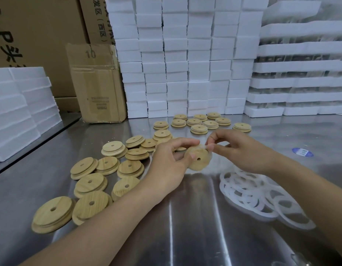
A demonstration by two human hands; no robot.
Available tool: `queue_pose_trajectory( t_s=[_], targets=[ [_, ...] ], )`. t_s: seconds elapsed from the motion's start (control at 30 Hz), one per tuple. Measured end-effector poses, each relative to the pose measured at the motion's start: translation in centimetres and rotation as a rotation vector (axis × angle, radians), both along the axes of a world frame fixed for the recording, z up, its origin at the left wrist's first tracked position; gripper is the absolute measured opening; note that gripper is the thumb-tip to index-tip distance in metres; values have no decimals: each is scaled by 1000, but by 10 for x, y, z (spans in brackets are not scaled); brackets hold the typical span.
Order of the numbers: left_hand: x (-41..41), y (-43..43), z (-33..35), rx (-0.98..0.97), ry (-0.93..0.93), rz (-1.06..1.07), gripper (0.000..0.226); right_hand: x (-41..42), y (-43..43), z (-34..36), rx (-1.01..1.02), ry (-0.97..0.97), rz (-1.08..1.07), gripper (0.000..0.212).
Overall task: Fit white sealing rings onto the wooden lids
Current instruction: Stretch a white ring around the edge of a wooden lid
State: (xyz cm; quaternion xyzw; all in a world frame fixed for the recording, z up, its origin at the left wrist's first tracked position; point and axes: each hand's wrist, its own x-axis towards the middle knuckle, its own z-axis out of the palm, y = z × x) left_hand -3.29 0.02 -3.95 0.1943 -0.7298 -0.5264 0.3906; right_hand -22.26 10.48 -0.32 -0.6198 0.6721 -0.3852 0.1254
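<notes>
Pinched a thin, bendy white ring (205,146) in the right hand's (241,150) curled fingers (211,144), at the top edge of the round wooden lid (198,161). Gripped that smooth lid, with its small middle hole, in the left hand (170,162). Looked partway through fitting. Needed next, most likely: a gentle stretch all round the rim. Left of the lid, bare lids (89,183) on the shiny surface (185,217); right of it, a heap of rings (252,191).

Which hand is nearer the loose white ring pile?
Right. The right hand, pinching a ring, is just behind the ring pile; the left hand grips the lid, farther left.
</notes>
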Motion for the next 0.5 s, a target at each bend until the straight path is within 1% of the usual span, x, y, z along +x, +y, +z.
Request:
queue_pose_trajectory(
  t_s=[0.1,0.17,0.23,0.37,0.5],
  targets=[
    [4,-4,-3,72,15,35,31,-8,3,6,-126,-68,-57,11],
    [7,-9,-3,135,39,50,29,-12,6,8,-153,-113,-70,10],
    [8,-11,-2,179,60,56,30,-8,5,7,-113,-89,-53,12],
    [6,-11,-4,214,63,43,32,10,-2,-6,14,21,-6,17],
    [5,-13,-5,220,75,25,32,17,-7,-13,-57,-11,-60,15]
  ],
)
